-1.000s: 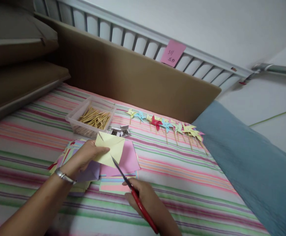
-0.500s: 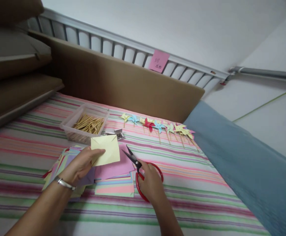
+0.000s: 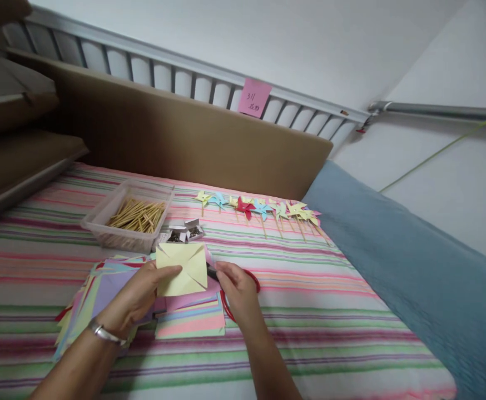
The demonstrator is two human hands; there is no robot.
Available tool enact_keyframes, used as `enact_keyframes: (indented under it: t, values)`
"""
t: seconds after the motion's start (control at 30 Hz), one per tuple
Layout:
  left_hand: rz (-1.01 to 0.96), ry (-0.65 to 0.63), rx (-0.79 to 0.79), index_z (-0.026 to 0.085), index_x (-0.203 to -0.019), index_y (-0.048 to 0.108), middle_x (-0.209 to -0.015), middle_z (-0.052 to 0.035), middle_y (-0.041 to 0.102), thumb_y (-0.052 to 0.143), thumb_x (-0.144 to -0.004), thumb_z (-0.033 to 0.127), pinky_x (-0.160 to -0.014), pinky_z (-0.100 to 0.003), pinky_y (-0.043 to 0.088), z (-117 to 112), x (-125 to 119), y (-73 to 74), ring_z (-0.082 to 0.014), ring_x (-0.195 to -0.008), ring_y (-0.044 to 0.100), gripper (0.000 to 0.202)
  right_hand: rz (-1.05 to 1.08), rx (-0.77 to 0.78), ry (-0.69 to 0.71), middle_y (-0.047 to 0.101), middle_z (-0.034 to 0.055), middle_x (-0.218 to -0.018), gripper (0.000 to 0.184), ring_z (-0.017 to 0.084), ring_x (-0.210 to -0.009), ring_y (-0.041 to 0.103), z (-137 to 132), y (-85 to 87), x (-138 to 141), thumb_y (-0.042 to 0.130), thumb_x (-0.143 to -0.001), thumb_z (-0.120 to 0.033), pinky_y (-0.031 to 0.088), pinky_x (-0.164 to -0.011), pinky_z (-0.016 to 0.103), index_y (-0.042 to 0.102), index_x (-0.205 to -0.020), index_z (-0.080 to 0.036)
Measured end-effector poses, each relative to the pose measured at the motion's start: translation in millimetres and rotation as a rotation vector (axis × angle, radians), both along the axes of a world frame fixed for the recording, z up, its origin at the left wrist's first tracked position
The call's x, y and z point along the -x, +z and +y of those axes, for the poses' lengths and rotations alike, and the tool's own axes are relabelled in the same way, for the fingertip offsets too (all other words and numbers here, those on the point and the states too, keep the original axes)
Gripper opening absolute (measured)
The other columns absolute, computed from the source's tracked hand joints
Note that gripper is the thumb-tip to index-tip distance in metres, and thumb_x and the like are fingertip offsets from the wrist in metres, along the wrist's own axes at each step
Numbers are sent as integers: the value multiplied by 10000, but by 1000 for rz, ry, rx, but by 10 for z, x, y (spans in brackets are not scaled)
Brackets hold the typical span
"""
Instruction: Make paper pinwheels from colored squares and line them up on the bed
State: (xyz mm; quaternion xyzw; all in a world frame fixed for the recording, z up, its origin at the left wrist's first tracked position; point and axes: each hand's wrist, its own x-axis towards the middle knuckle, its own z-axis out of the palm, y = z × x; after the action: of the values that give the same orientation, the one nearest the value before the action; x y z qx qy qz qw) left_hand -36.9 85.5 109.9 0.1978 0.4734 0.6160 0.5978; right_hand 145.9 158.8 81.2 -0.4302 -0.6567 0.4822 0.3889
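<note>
My left hand (image 3: 137, 294) pinches a pale yellow paper square (image 3: 182, 268) with diagonal cuts, holding it above a spread of coloured paper sheets (image 3: 101, 294). My right hand (image 3: 237, 289) rests on red-handled scissors (image 3: 243, 291) lying on the striped cloth, fingers curled over the handles, just right of the yellow square. The blades are mostly hidden behind the paper and hand.
A clear plastic box of wooden sticks (image 3: 130, 216) stands behind the papers. Two small open boxes of pins (image 3: 184, 232) sit beside it. A row of finished paper pinwheels (image 3: 263, 211) lies farther back. A cardboard panel (image 3: 184, 139), a blue cloth (image 3: 393, 266) and a pink note (image 3: 254, 98) border the area.
My right hand brought the scissors down from the yellow paper onto the cloth and now lies over their handles. My left hand kept the yellow square, lowering it slightly.
</note>
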Motion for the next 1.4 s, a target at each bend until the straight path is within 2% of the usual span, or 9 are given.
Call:
enact_keyframes:
  t: [0.17, 0.33, 0.43, 0.53, 0.67, 0.77, 0.9, 1.07, 1.4]
  values:
    - [21, -105, 46, 133, -922, 731, -833, -131, 752, 771, -608, 230, -668, -360, 523, -36, -216, -91, -287, -708, 697, 330, 356, 290, 100, 700, 35, -870, 346, 190, -801, 657, -70, 29, 183, 718, -664, -283, 500, -704, 283, 600, -974, -186]
    - [106, -102, 63, 122, -876, 732, -795, -123, 745, 788, -591, 266, -651, -326, 503, 0, -268, -165, -259, -693, 676, 324, 367, 392, 59, 607, -46, -593, 233, 113, -483, 538, -26, 45, 204, 718, -646, -306, 405, -471, 216, 569, -767, -174]
    - [306, 138, -19, 172, -941, 713, -992, -91, 723, 788, -611, 278, -802, -283, 470, 1, -218, -177, -236, -922, 641, 354, 338, 233, -158, 610, -28, -646, 219, 139, -565, 565, 11, 137, 139, 680, -702, -332, 446, -536, 250, 568, -808, -176]
    - [307, 290, -103, 191, -939, 703, -1008, -66, 705, 726, -700, 335, -883, -265, 426, -24, -225, -180, -203, -978, 606, 280, 220, -170, -318, 594, -6, -717, 110, 157, -695, 575, -22, 268, 72, 617, -783, -287, 467, -656, 284, 579, -765, -186]
    - [-233, -108, -58, 122, -893, 710, -881, -142, 707, 622, -762, 483, -802, -380, 491, -52, -333, -129, -263, -849, 639, 394, 47, -629, -117, 624, 39, -900, 130, 190, -899, 563, -142, 300, 63, 569, -771, -105, 452, -822, 348, 643, -772, -212]
    - [-504, -177, -95, 143, -1024, 686, -978, -148, 704, 570, -802, 492, -799, -402, 510, -50, -370, -53, -273, -909, 640, 429, -80, -760, 63, 625, 39, -985, 276, 207, -978, 529, -199, 197, 71, 531, -700, -23, 437, -868, 384, 667, -815, -234]
    - [-530, -54, -88, 185, -1087, 661, -1067, -94, 703, 573, -841, 316, -772, -371, 542, -20, -294, -28, -231, -919, 651, 293, -198, -853, 185, 619, 42, -1075, 369, 220, -1056, 484, -205, 91, 33, 482, -672, 16, 406, -921, 416, 683, -854, -235]
    - [-378, -25, 4, 109, -1020, 680, -982, -128, 720, 648, -759, 133, -726, -330, 560, 19, -250, -138, -230, -841, 673, 265, -297, -857, 218, 619, 37, -1129, 364, 231, -1124, 465, -203, 91, -26, 478, -720, 5, 397, -939, 428, 691, -871, -249]
    - [-277, 64, 10, 86, -931, 687, -890, -131, 728, 675, -730, 134, -615, -312, 546, 79, -302, -184, -206, -699, 663, 207, -271, -709, 171, 629, 63, -1019, 115, 213, -1028, 528, -301, 102, 40, 579, -821, -151, 416, -904, 390, 656, -876, -217]
